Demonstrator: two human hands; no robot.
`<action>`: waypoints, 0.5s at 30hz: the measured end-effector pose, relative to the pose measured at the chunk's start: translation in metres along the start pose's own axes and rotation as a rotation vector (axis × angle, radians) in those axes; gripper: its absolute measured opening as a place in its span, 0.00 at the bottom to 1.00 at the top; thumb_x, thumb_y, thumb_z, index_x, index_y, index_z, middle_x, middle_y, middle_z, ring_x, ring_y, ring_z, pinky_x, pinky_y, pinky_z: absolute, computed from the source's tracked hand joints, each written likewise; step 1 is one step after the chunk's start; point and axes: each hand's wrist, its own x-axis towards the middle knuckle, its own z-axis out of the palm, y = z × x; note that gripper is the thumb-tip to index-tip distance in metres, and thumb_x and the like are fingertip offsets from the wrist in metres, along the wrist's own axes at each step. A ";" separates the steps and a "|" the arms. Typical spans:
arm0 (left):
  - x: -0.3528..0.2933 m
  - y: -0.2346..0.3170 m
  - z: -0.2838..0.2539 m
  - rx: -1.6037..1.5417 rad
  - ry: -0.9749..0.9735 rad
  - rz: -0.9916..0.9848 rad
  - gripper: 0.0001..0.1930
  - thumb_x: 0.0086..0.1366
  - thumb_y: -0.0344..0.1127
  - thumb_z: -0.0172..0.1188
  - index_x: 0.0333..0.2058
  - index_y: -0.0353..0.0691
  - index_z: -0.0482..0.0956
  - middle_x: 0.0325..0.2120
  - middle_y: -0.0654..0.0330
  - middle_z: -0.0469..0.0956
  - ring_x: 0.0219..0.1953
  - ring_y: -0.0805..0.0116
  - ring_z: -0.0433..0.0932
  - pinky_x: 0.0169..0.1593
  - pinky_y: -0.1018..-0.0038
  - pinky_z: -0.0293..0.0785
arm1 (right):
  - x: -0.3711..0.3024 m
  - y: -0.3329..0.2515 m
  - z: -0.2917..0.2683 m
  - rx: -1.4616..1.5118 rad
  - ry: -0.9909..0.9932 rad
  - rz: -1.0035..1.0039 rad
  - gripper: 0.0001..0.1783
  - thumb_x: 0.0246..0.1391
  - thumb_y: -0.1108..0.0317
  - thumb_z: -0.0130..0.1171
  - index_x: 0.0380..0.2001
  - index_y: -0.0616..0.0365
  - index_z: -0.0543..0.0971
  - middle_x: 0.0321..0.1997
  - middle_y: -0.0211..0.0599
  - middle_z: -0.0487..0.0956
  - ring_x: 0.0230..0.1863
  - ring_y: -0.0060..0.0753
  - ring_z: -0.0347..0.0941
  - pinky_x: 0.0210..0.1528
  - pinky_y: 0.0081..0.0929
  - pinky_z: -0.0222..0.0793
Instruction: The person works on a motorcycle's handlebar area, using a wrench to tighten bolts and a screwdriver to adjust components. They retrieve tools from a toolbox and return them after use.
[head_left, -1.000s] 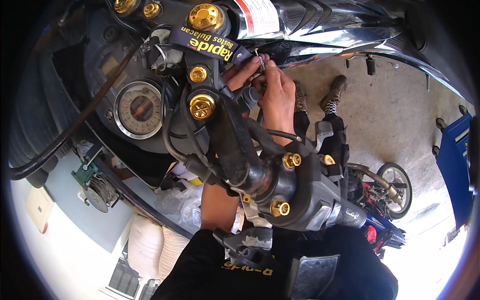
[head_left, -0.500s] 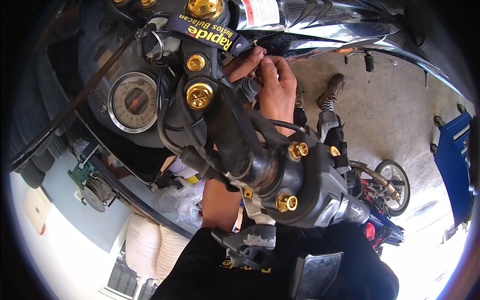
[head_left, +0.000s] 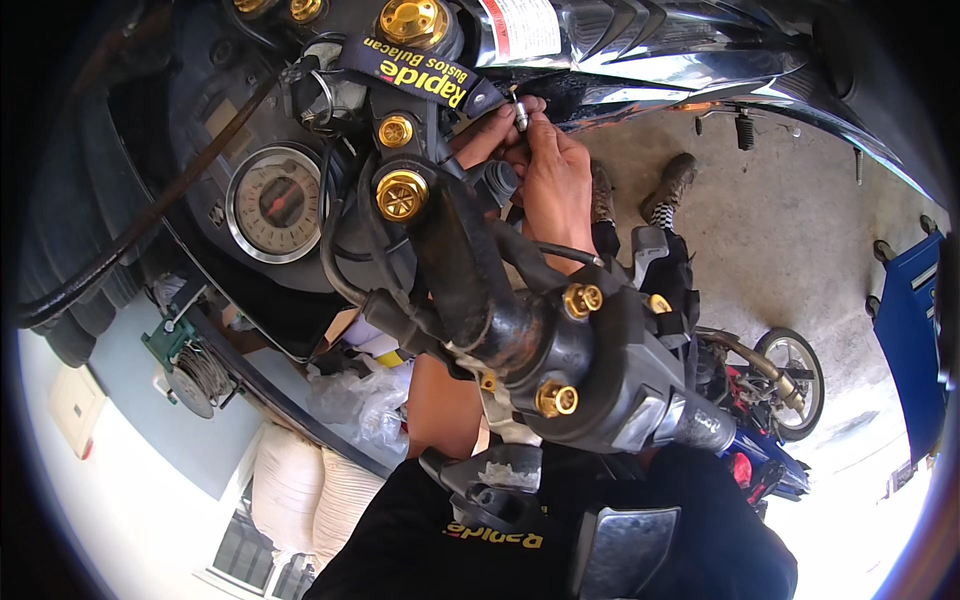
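Note:
Beyond the handlebar of a motorcycle, my two hands meet below the tank's side. Between their fingertips is a small silver cylindrical fitting with a thin tip. My left hand is closed around it from the left, its forearm passing under the handlebar. From the right, my right hand is closed, thumb and finger pinched at the fitting's lower end. Some fingers of both hands are hidden behind each other and the handlebar parts. A dark lanyard strap with yellow lettering lies just above my left hand.
The black handlebar with gold bolts crosses between me and my hands. A round gauge sits to the left, and the glossy tank panel spans the top. At right are another motorcycle's wheel and a blue wheeled cabinet.
The silver fitting, mostly covered by my fingers before, now shows between them. My fingertips have shifted slightly around it. The whole view has moved a little.

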 end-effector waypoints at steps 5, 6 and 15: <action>-0.014 0.008 0.038 0.054 0.128 0.062 0.11 0.70 0.32 0.65 0.48 0.37 0.82 0.46 0.55 0.84 0.51 0.67 0.81 0.56 0.71 0.76 | 0.002 0.002 0.001 -0.070 0.084 -0.053 0.19 0.75 0.54 0.51 0.41 0.58 0.82 0.23 0.21 0.71 0.19 0.12 0.60 0.17 0.17 0.51; -0.017 0.010 0.043 0.040 0.140 0.047 0.11 0.70 0.32 0.65 0.49 0.37 0.82 0.46 0.56 0.84 0.50 0.67 0.81 0.56 0.71 0.76 | 0.005 0.009 0.003 -0.132 0.068 -0.173 0.18 0.74 0.54 0.51 0.42 0.57 0.82 0.23 0.20 0.71 0.19 0.12 0.59 0.17 0.16 0.51; -0.019 0.013 0.032 -0.019 0.063 -0.029 0.11 0.70 0.33 0.66 0.48 0.38 0.81 0.43 0.59 0.83 0.48 0.68 0.81 0.55 0.71 0.76 | -0.004 -0.008 0.001 0.046 0.006 0.127 0.14 0.73 0.58 0.52 0.43 0.55 0.81 0.24 0.19 0.69 0.19 0.09 0.58 0.18 0.14 0.49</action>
